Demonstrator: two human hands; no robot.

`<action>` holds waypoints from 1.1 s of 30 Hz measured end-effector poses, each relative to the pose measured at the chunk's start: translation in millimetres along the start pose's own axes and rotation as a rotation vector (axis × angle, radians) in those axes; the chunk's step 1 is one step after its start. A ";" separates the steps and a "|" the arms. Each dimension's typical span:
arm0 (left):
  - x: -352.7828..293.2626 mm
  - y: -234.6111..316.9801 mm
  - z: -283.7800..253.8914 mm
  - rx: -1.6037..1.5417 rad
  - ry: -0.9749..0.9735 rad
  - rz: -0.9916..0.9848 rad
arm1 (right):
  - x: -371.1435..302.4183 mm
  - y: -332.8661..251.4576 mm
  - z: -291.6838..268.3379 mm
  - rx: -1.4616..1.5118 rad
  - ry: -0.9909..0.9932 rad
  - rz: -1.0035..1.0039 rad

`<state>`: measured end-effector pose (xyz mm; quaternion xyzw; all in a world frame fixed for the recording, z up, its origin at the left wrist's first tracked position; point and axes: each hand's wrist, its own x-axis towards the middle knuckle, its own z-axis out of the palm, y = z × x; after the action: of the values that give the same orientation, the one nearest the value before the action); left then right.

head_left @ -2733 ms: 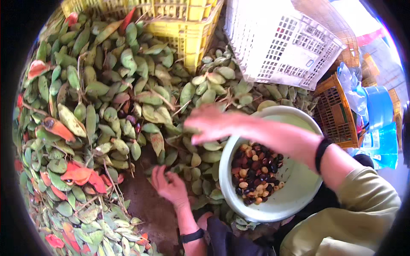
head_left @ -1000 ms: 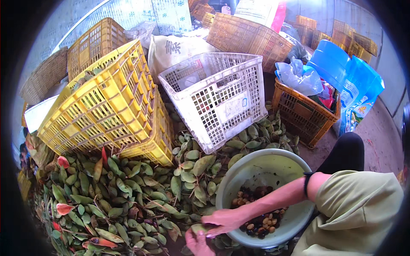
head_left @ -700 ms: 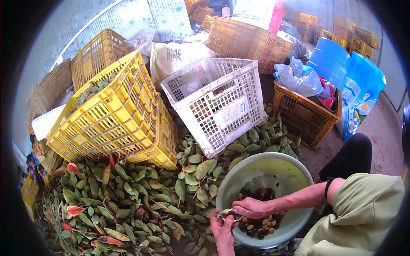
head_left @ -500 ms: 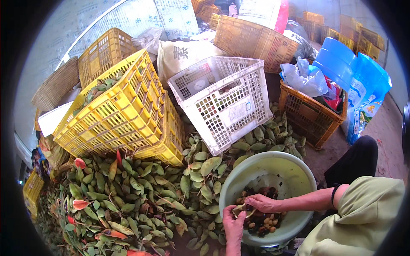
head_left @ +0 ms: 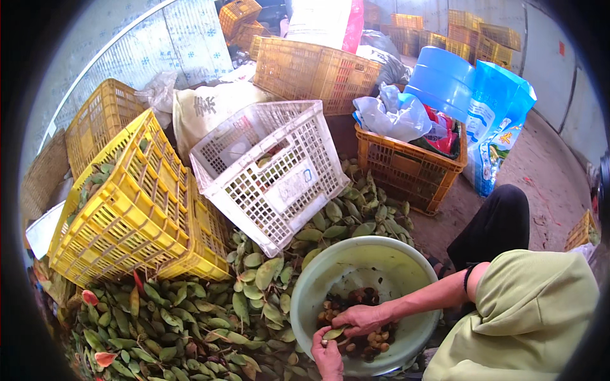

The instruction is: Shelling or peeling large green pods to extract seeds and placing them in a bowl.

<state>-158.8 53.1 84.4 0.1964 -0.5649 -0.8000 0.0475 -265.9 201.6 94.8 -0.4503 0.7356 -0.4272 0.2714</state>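
Observation:
At the near rim of a pale green basin, my left hand holds a green pod between closed fingers. My right hand reaches into the basin from the right. Its fingers are bent together right beside the pod's far end, and whatever they pinch is hidden. Brown and dark round seeds lie in the bottom of the basin under my hands, partly covered by the right one. To the left, a broad heap of green pods spreads up to the basin, with a few reddish ones among them.
Tilted over the heap are a yellow crate holding pods and a white crate. Behind the basin stands an orange-brown crate with plastic bags in it, beside a blue tub and a blue bag. My dark-clad knee is at right.
The view has swung right, so everything sits farther left. Earlier both hands held an opened pod with a dark seed; now the right hand is lower over the seeds, the left still gripping a pod.

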 end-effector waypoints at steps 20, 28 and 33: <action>2.7 -0.5 6.2 0.760 0.114 0.413 | 2.9 -31.2 -13.2 -0.394 0.103 -0.099; 8.2 11.2 -2.9 0.848 0.146 0.574 | 19.0 -51.6 -31.2 -0.355 -0.038 -0.301; 8.3 32.9 -9.6 0.875 0.286 0.712 | 47.4 -73.4 -49.8 -0.388 -0.126 -0.370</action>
<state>-167.7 30.4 109.9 0.1019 -0.8622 -0.3923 0.3039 -294.5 161.5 182.5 -0.6462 0.6906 -0.2917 0.1428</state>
